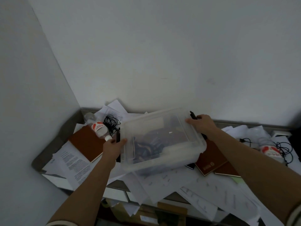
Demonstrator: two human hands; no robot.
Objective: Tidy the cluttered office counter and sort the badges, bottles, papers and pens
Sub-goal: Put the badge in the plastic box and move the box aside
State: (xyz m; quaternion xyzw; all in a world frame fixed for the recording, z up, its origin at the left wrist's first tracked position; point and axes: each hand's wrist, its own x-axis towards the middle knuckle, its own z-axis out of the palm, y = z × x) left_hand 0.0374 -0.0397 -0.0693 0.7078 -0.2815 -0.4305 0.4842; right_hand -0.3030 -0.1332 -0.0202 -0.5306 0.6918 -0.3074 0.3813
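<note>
The grey-rimmed counter (53, 145) fills a wall corner. Loose white printed papers (203, 190) cover most of it in overlapping layers and hang over its near edge.

The clear rectangular plastic storage bin (162, 141) sits at the centre, over the papers.
- Long axis: from near left to far right, between the two hands.
- Attitude: tilted, open top facing the camera.
- Contents: dark items on the bottom, too blurred to identify.
- Contact with the papers below: cannot be determined.

Surrounding items:
- A brown hardcover notebook (86, 142) lies flat to the left of the bin, just beside the left hand.
- More brown notebooks (210, 159) lie at the bin's near right corner, partly under the right forearm.
- A clear plastic bottle with a red-and-white label (100, 128) lies on its side over the left notebook, white cap pointing to the left hand.
- A second labelled bottle (270, 150) lies well to the right.
- A tangled black cable (110, 123) lies behind the left bottle; another black cable (283, 149) surrounds the right bottle.

Grip:
- The left hand (114, 146) grips the bin's left end, thumb on the rim, next to a black latch (118, 136).
- The right hand (202, 124) clasps the right end, fingers curled over the rim beside a second black latch (193, 115).
</note>
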